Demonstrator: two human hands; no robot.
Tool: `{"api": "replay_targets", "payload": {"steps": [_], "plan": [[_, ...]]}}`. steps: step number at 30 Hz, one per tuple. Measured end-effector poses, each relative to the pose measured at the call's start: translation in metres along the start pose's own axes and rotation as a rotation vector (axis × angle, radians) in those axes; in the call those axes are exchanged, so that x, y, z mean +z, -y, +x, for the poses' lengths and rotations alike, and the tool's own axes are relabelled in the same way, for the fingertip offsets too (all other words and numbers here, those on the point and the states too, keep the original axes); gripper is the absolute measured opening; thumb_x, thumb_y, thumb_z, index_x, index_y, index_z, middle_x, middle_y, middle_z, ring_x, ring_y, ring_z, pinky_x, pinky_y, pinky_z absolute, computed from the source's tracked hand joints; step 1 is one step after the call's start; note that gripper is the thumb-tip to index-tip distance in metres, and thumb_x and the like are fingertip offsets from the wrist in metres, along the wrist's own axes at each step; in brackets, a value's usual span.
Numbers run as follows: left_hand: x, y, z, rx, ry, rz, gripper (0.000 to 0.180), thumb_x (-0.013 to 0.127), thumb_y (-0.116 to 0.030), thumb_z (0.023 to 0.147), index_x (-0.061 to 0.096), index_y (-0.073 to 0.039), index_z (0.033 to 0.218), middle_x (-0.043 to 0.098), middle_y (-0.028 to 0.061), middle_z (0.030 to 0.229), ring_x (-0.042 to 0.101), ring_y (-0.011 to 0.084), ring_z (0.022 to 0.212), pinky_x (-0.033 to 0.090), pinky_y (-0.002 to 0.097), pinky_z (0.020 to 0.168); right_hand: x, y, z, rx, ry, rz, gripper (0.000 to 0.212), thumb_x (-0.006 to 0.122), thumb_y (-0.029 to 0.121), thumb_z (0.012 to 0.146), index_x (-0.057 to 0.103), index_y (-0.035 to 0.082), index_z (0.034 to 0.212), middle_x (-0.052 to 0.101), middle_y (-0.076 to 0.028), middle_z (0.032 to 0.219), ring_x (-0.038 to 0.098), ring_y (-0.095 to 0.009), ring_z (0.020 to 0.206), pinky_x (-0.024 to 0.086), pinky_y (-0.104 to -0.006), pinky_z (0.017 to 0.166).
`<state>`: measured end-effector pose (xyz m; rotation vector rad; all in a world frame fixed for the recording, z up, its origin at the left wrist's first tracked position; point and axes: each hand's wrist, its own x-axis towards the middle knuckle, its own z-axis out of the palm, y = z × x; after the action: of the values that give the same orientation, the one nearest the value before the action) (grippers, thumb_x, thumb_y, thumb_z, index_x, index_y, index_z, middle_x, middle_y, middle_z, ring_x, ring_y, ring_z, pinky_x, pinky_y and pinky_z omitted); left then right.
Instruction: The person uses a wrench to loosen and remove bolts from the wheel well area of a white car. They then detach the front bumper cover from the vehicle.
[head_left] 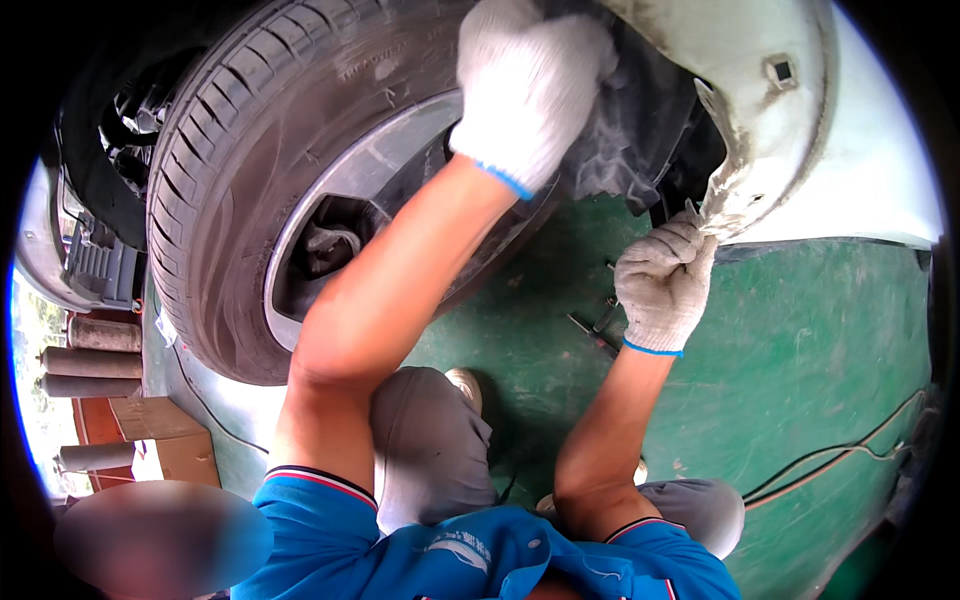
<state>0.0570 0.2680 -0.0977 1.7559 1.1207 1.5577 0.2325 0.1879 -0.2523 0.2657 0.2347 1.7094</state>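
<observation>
My left hand (530, 95), in a white knit glove, is raised past the rim of a car wheel (235, 190), at the dark wheel arch. It looks closed, but the fingertips are turned away and slightly blurred, so whatever they hold is hidden. Lower and to the right, my right hand (665, 280), also gloved, pinches the ragged lower end of a white fender panel (760, 150). Between the hands hangs the crumpled dark wheel arch liner (615, 150). A dark hand tool (592, 335) lies on the floor beside my right wrist.
The green floor (820, 330) stretches under the car. A hose (830, 455) runs across it at the right. At the left are a cardboard box (170, 435), several grey cylinders (95, 360) and a thin cable (215, 420). A blurred round shape (165, 540) is at lower left.
</observation>
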Motion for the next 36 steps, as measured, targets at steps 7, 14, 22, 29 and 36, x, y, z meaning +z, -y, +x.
{"api": "replay_targets", "payload": {"steps": [7,14,22,29,36], "plan": [[0.002,0.031,-0.076,-0.128,0.086,0.119,0.021,0.074,-0.01,0.081,0.068,-0.002,0.099,0.073,0.0083,0.085,0.069,0.015,0.082,0.054,0.0311,0.076,0.002,-0.008,0.003,-0.057,-0.011,-0.027,0.033,0.064,0.04,0.096,0.062,0.008,0.103,0.06,0.006,0.075,0.054,-0.006,0.063,0.047,-0.0235,0.062],[-0.001,0.022,-0.09,-0.086,0.195,0.374,0.023,0.074,-0.021,0.087,0.071,-0.002,0.098,0.074,0.0142,0.088,0.073,0.025,0.083,0.054,0.0372,0.073,-0.001,-0.003,0.002,-0.068,0.012,-0.053,0.039,0.06,0.044,0.098,0.062,0.006,0.109,0.058,0.006,0.075,0.054,-0.007,0.065,0.046,-0.0244,0.062],[0.026,0.022,-0.096,-0.156,0.336,0.373,0.017,0.071,-0.019,0.085,0.069,-0.003,0.091,0.066,0.0092,0.07,0.062,0.0241,0.062,0.051,0.0386,0.064,-0.008,-0.001,0.002,-0.101,0.027,-0.06,0.037,0.063,0.043,0.096,0.062,0.007,0.104,0.058,0.006,0.078,0.055,-0.006,0.067,0.047,-0.0246,0.063],[0.021,0.059,-0.097,-0.041,0.293,0.511,0.023,0.069,-0.027,0.087,0.072,-0.004,0.089,0.072,0.015,0.075,0.073,0.0273,0.072,0.055,0.0388,0.067,-0.002,-0.001,0.002,-0.086,0.012,-0.001,0.036,0.066,0.041,0.093,0.063,0.007,0.105,0.06,0.006,0.079,0.057,-0.007,0.069,0.049,-0.0256,0.065],[0.023,0.077,-0.077,-0.043,0.42,0.411,0.022,0.071,-0.025,0.086,0.071,-0.004,0.094,0.073,0.0137,0.085,0.071,0.0262,0.08,0.054,0.0375,0.074,-0.01,-0.004,0.006,-0.073,0.061,-0.039,0.039,0.065,0.044,0.093,0.061,0.008,0.107,0.06,0.006,0.083,0.059,-0.007,0.072,0.052,-0.0267,0.068]]}}
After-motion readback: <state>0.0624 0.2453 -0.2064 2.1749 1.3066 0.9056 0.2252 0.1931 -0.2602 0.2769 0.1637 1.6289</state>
